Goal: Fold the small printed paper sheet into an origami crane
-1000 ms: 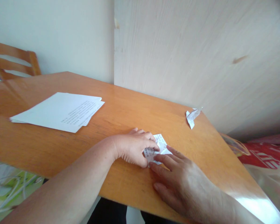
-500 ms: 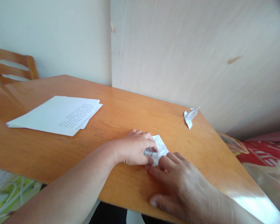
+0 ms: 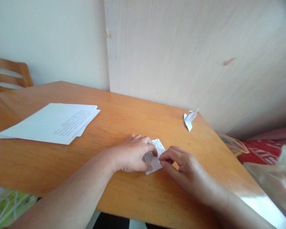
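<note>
A small folded piece of printed paper (image 3: 156, 156) lies near the front of an orange wooden table (image 3: 124, 124). My left hand (image 3: 131, 154) rests curled over the paper's left side, its fingertips pressing it down. From the right, my right hand (image 3: 181, 163) pinches the paper's right edge between thumb and bent fingers. Both hands meet over the paper and hide most of it.
A stack of white printed sheets (image 3: 50, 122) lies at the table's left. A small folded paper figure (image 3: 188, 119) sits at the far right corner by a pale wooden panel (image 3: 193, 54). A wooden chair back (image 3: 8, 74) stands at far left; a red bag (image 3: 264, 152) is beside the table's right edge.
My right hand has lifted off the table and curled from flat fingers into a pinch on the paper's right edge. The view has shifted a little to the right.
</note>
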The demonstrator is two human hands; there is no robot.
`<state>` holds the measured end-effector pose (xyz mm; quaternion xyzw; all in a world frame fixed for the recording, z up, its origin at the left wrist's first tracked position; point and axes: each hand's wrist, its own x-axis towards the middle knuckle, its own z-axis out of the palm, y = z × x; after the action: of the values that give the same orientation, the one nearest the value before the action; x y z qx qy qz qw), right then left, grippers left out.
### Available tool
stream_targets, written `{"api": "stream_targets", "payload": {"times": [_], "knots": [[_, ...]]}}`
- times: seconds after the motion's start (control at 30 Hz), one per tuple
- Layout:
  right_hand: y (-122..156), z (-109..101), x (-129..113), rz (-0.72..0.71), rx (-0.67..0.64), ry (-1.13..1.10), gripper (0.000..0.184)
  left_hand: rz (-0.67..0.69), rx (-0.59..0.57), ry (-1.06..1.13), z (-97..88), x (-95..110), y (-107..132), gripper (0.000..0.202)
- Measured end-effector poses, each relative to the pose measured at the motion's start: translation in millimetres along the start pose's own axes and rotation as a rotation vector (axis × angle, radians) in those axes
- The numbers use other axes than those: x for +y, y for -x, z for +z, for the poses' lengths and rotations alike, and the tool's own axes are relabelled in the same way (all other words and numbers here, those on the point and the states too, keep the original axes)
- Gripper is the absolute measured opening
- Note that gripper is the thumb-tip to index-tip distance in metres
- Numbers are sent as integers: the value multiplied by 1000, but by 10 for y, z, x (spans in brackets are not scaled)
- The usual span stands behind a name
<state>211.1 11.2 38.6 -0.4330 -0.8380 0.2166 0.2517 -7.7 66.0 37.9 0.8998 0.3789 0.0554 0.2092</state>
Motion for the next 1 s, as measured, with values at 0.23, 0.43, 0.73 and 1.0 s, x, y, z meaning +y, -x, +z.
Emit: {"api": "stream_targets", "payload": {"times": [0.23, 0.43, 0.73, 1.0], "knots": [[-106, 194, 188, 248, 33, 168, 7, 4, 20, -10, 8, 5, 2, 38], [-138, 234, 131, 308, 30, 259, 18, 38, 54, -12, 57, -36, -12, 36], [-204, 153, 280, 399, 22, 272, 15, 6, 25, -17, 22, -15, -1, 37], [-253, 123, 340, 420, 17, 241, 15, -7, 15, -10, 4, -3, 4, 36]]}}
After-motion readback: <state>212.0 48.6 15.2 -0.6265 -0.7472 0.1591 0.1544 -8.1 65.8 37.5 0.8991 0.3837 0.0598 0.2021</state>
